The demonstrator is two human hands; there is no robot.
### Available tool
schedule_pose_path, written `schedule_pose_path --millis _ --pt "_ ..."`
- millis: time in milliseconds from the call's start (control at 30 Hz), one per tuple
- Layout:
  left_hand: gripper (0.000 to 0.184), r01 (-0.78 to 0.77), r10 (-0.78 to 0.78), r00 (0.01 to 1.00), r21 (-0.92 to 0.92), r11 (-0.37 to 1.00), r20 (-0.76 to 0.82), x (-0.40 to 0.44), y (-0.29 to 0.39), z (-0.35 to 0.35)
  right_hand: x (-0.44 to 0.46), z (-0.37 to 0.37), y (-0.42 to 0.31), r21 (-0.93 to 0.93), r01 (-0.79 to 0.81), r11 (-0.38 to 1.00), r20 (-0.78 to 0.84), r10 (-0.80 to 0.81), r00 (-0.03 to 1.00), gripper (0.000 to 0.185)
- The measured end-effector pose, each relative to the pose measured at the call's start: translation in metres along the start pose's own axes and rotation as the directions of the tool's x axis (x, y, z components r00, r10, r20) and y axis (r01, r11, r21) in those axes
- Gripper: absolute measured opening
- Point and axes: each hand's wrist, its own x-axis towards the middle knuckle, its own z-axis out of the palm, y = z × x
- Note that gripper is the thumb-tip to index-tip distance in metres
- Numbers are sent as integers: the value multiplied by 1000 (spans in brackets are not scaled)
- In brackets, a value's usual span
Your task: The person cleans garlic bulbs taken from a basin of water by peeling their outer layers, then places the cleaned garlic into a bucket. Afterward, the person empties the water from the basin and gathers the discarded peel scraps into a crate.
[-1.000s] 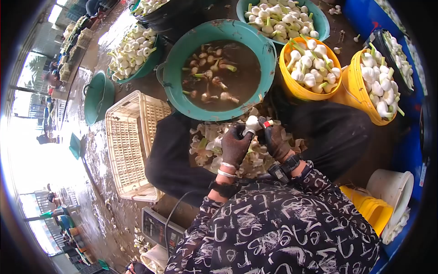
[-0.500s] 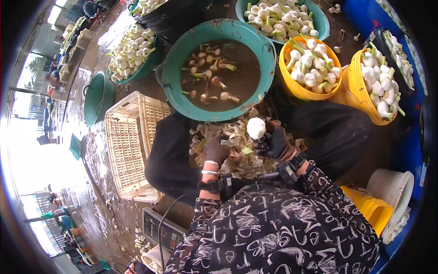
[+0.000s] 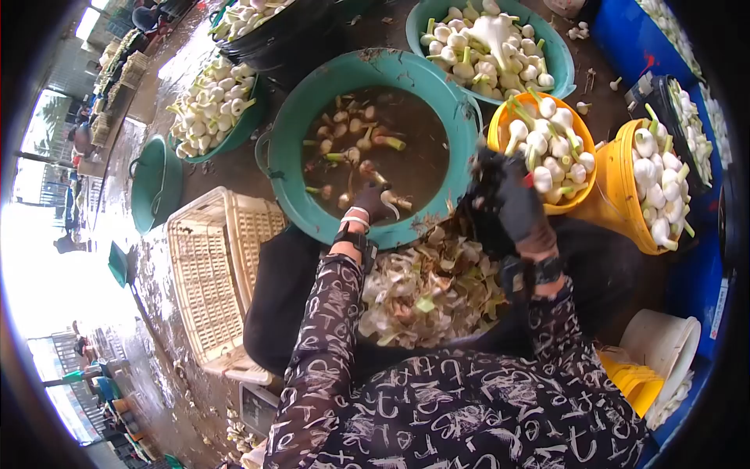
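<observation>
Wet brown floor [image 3: 168,399] at left of frame. Round green plastic basin [image 3: 291,160], upper centre, holds murky brown water [image 3: 422,141]. Brownish stemmed garlic bulb [image 3: 400,202] in it, just right of dark-gloved left hand [image 3: 373,205], the nearer one; long axis roughly level, dipping rightward. Left fingers: closure, contact unclear. Dark-gloved right hand [image 3: 516,202] blurred beside round yellow plastic bucket [image 3: 564,205]; finger spread, any hold: can't tell.

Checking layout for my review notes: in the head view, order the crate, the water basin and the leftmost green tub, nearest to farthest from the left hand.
From the left hand:
1. Water basin, in front; the hand reaches into it.
2. Crate, to the left.
3. Green tub, farther left, past the crate.
</observation>
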Motion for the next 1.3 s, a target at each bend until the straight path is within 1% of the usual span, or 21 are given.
schedule_pose_path --millis 33,100,167,300,333,367,433,500,533,567,667,800,867,900,967,1100,1133,1167,1200,1267,1300 --pt "76 7 -11 993 36 999 116 18 -4 5 6 -11 18 -34 -106 994 -65 104 992 53" --pt "80 -32 24 987 46 998 162 46 -14 27 0 -20 50 143 -192 971 -63 203 977 50" --pt "77 -152 84 949 208 966 304 61 -17 45 -8 -19 75 -180 -184 966 -116 165 979 44" --pt "71 85 27 867 -201 976 498 53 -17 37 -4 -43 130 -210 -369 905 -239 319 917 39" --pt "61 10 166 913 -428 904 373 40 -15 37 1 -47 138 -401 -302 865 -253 212 944 37" --pt "61 9 165 910 -417 909 380 28 -11 36 2 -51 144 -576 -234 783 -249 104 963 37" --pt "53 13 205 955 -722 692 214 -18 31 8 1 -36 137 -664 -178 726 -269 -10 963 39" --pt "52 45 135 975 -755 654 176 -71 77 -19 -2 -31 139 -815 -94 571 -227 -167 959 39" --pt "55 -52 168 978 -642 765 121 -86 86 -20 -5 -19 127 -779 -121 615 -254 -133 958 39" --pt "56 -199 242 970 -626 754 -16 -98 94 -13 -8 -15 125 -778 -116 618 -252 -138 958 39" --pt "57 -248 187 964 -385 889 -189 -131 121 -13 -21 -5 109 -816 -93 571 -176 -93 980 38" --pt "57 -296 196 932 -329 897 -304 -152 127 -8 -35 -8 110 -823 29 568 -66 -145 987 32" --pt "54 -378 261 892 -293 878 -369 -162 130 -12 -41 -13 110 -606 -13 795 -10 8 1000 25" --pt "54 -380 262 890 -288 879 -375 -166 131 -15 -46 -12 106 -606 -5 796 -5 3 1000 25" --pt "51 -276 231 961 -456 846 -153 -173 129 -22 -56 -11 98 -372 -237 897 -38 241 970 20" --pt "51 -269 219 963 -554 788 -156 -182 126 -7 -70 -23 103 -190 -189 963 124 215 969 21" --pt "50 -207 154 978 -718 665 -139 -185 127 -4 -74 -20 101 -190 -188 964 126 213 969 21" --pt "50 -142 94 990 -850 508 -109 -188 128 0 -80 -17 99 -18 -317 948 33 318 948 23" --pt "47 -197 76 980 -838 509 -184 -184 122 15 -85 -10 94 166 -418 893 -40 429 902 26" --pt "46 -289 137 956 -753 591 -259 -191 136 17 -94 4 83 224 -469 854 15 479 878 30" --pt "45 -375 207 924 -653 659 -322 -196 144 13 -90 -11 106 -375 71 924 223 16 975 36"
